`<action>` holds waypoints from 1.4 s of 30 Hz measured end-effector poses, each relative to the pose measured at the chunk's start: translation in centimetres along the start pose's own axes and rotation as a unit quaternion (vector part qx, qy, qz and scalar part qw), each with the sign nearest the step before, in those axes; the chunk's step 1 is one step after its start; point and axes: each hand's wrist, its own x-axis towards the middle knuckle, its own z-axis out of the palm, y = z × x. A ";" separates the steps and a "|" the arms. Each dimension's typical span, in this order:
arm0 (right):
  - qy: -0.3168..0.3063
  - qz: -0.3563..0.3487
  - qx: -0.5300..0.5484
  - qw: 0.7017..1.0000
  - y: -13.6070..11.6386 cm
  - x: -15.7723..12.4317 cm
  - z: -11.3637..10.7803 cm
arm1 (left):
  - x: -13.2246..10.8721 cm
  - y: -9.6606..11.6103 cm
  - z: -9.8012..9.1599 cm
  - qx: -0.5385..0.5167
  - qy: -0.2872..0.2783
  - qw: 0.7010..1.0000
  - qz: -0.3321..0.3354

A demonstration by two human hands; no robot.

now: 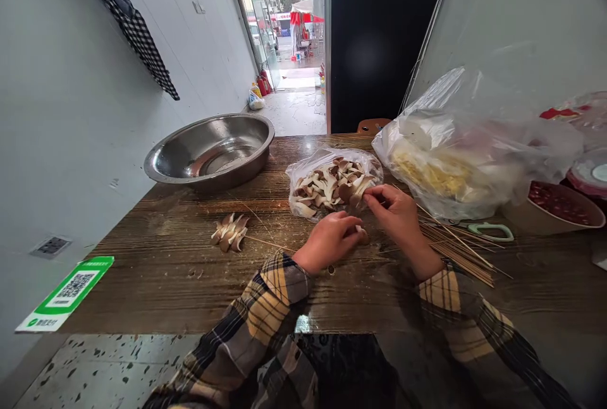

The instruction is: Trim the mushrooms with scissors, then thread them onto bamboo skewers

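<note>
A plastic bag (294,197) lies spread on the table, heaped with torn oyster mushrooms (327,183). My right hand (397,214) is at the bag's right edge, thumb and fingertips pinching a brown-capped mushroom piece (355,191). Just in front of the bag, my left hand (329,239) is closed, with a small mushroom piece (363,234) showing past its fingers. Whether a stick is also in that hand is hidden. To the left lies a skewer of mushrooms (230,232), its bare stick pointing toward my left wrist.
Several bamboo skewers (458,251) and green-handled scissors (490,231) lie on the right. Behind them are a bulging plastic bag (446,162) with yellowish food and a tub of dark red pieces (564,207). A metal basin (208,150) stands at the back left.
</note>
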 end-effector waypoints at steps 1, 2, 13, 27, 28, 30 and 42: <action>-0.002 -0.002 -0.002 1.000 0.0 0.0 0.0 | -0.1 0.2 0.3 0.042 -0.016 0.999 0.010; -0.004 -0.003 -0.003 1.000 0.0 0.0 0.1 | -0.2 0.4 0.4 0.078 -0.021 0.997 0.010; -0.011 -0.004 -0.007 1.000 0.1 -0.2 0.3 | 0.2 0.2 0.9 -0.098 0.039 0.992 -0.062; -0.049 -0.031 -0.008 0.998 0.0 -0.5 0.1 | 0.7 -1.2 -4.7 -0.431 0.243 0.855 -0.154; -0.056 -0.038 -0.011 0.998 0.1 -0.5 0.1 | 0.6 -1.2 -4.8 -0.444 0.244 0.849 -0.152; -0.071 -0.053 -0.017 0.996 0.1 -0.5 0.2 | 0.5 -1.1 -5.1 -0.467 0.231 0.840 -0.151; -0.129 -0.102 -0.071 0.984 0.4 -0.5 0.3 | 0.7 -1.7 -5.1 -0.432 0.214 0.865 -0.142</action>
